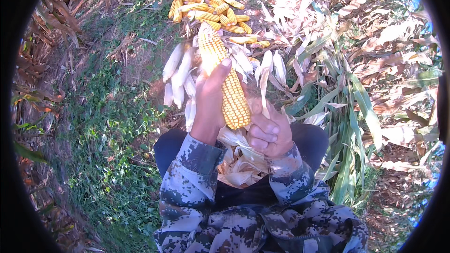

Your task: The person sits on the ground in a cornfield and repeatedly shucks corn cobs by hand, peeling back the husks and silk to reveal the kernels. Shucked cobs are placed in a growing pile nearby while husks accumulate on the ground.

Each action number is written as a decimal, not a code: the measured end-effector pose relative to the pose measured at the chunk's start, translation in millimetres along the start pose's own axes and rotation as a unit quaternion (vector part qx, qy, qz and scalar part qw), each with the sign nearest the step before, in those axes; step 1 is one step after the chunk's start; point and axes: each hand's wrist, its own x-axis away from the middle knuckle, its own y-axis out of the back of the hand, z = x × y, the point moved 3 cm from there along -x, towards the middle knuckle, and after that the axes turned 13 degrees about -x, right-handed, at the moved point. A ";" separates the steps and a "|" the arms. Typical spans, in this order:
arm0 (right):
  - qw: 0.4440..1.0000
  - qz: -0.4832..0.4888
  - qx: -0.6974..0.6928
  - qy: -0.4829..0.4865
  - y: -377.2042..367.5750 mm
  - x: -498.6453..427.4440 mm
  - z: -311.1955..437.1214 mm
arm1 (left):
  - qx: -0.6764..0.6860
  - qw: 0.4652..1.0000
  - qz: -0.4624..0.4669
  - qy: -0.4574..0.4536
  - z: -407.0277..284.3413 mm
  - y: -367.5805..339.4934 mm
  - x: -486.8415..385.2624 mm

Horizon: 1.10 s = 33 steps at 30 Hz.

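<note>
A yellow ear of corn (pixel 236 103), its kernels bare, slants up and away from me in my left hand (pixel 210 100). The left thumb lies along its upper side, and the far tip is washed out by sunlight. My right hand (pixel 269 131) is closed beside the butt of the ear, pinching a strip of pale husk (pixel 265 89) that sticks up from the fingers. Whether the husk still joins the ear is hidden by the fingers. Loose dry husks (pixel 242 168) lie between my legs, below both hands.
Beyond the ear is a pile of husked yellow corn (pixel 207 1). Several ears in pale husks (pixel 179 73) lie nearer, left and right of the held ear. Cut green stalks (pixel 346 140) and heaped dry husks (pixel 291 10) are on the right; low green weeds (pixel 109 140) cover the left.
</note>
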 end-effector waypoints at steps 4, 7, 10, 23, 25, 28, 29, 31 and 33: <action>0.917 0.052 0.323 -0.227 10.8 43.9 -21.3 | -0.360 0.895 -0.113 -0.236 -15.3 -8.4 3.8; 0.701 0.070 0.692 -0.160 17.6 47.4 -6.7 | -0.290 0.937 -0.101 -0.167 -2.5 -14.4 -0.9; 0.795 -0.010 0.607 -0.015 19.9 34.7 12.3 | -0.266 0.948 -0.091 -0.146 13.3 -21.8 0.1; 0.916 -0.326 0.166 0.163 142.2 -21.7 18.6 | -0.470 0.829 -0.112 -0.280 25.1 -42.2 17.9; 0.909 -0.378 0.111 0.136 176.1 -38.2 30.8 | -0.461 0.846 -0.091 -0.253 25.2 -42.6 19.1; 0.899 -0.420 0.088 0.084 203.9 -88.0 59.4 | -0.475 0.834 -0.082 -0.269 22.7 -43.2 20.1; 0.901 -0.415 0.099 0.081 201.1 -111.7 71.8 | -0.465 0.837 -0.084 -0.276 21.4 -42.9 19.6; 0.885 -0.410 0.179 0.133 176.5 -177.5 104.7 | -0.435 0.859 -0.079 -0.259 19.8 -40.7 18.8; 0.921 -0.264 0.233 0.166 128.2 -240.9 128.7 | -0.423 0.870 -0.078 -0.242 17.5 -38.0 18.5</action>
